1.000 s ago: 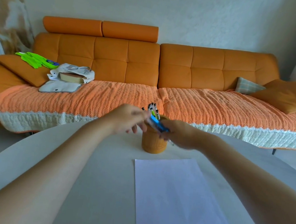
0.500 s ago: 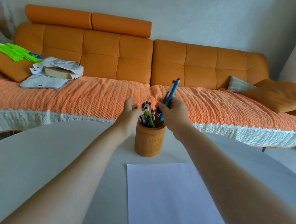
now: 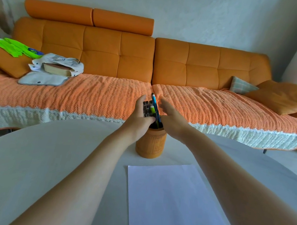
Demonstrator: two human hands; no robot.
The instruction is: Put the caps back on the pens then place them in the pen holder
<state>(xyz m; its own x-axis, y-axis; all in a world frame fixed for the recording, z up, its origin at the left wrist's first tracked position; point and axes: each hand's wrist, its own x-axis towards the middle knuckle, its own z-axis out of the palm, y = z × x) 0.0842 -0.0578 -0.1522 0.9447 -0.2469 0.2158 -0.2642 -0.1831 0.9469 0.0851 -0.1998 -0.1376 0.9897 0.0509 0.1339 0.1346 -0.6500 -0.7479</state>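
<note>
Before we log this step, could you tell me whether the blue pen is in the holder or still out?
In. The blue pen stands with its lower end inside the orange pen holder; the right hand is open beside it.

Soft even daylight, wide-angle edge warping

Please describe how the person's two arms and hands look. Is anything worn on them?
Both forearms are bare up to the frame's lower edge: no sleeves show. The left hand and the right hand carry no gloves. No watch, bracelet or ring is visible on the wrists or fingers. No markings show.
</note>
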